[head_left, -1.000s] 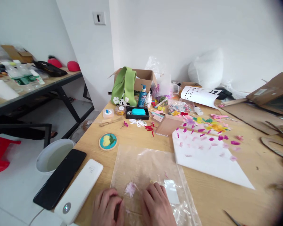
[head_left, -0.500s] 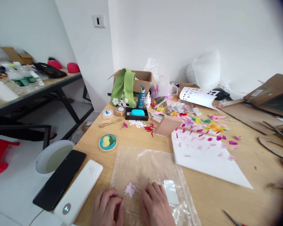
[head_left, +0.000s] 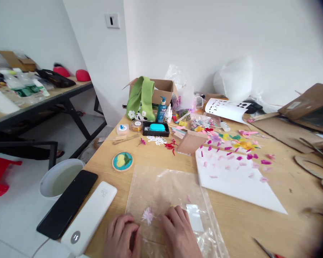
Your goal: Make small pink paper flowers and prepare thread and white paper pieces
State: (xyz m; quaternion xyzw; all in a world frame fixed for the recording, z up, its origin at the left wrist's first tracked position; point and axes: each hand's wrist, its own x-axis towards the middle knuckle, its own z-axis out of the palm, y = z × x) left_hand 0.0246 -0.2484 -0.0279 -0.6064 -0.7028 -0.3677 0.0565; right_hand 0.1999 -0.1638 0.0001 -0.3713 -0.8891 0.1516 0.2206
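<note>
At the near edge of the wooden table, little is seen to have changed over the last second: both hands are kept in the same place on the clear plastic bag, and only the view has drifted slightly. The work is judged to be at a fine, stationary stage, with no new material brought in.

The left hand is held curled, fingertips turned inward and pressed down on the plastic; whether anything is pinched cannot be told. The right hand is laid flat-ish beside it, fingers bent, resting on the bag, apart from the left.

Between the two hands, just beyond the fingertips, a small pale-pink fringed paper flower is seen lying on the bag, touching neither hand clearly. It is frayed into fine strands around a denser centre, soft and light in look.

A white power bank and a black phone are noted to the left; a white sheet scattered with pink petals lies to the right.
</note>
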